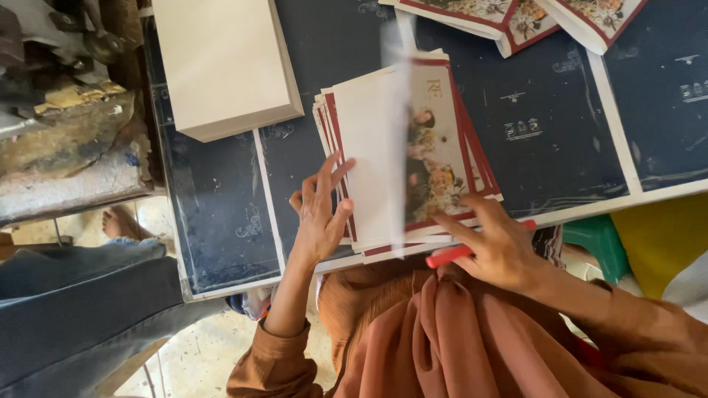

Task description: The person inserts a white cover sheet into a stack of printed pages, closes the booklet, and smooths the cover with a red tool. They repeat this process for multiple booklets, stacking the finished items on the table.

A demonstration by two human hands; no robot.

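— Two hands work one stack of cards (413, 158), which sits at the near edge of the tabletop (221, 214), about midway along it. Why so close to the edge?

— It looks placed for short reach; the stack's near side slightly overhangs the edge. Start from the left: a cream box (225, 63) lies toward the far-left corner, well apart from the stack, with bare dark surface between them.

— And the left hand (321, 214)?

— Flat, its grip wide open, fingers (333, 173) spread on the stack's left edge. It holds nothing; it seems to pin the fanned cards so they don't slide.

— The blurred white strip down the middle?

— One card (394, 140) standing up off the stack, smeared by motion. Which hand lifts it I cannot tell.

— The right hand (501, 247)?

— Partly curled on the stack's near-right corner, fingertips on the floral card, with a red pen (450, 256) tucked under the palm. The grip is loosely closed about the pen, likely kept there to leave the fingers free.

— Any room to move?

— Bare surface right of the stack, up to a white seam. More floral cards (531, 18) lie along the far edge, well clear.
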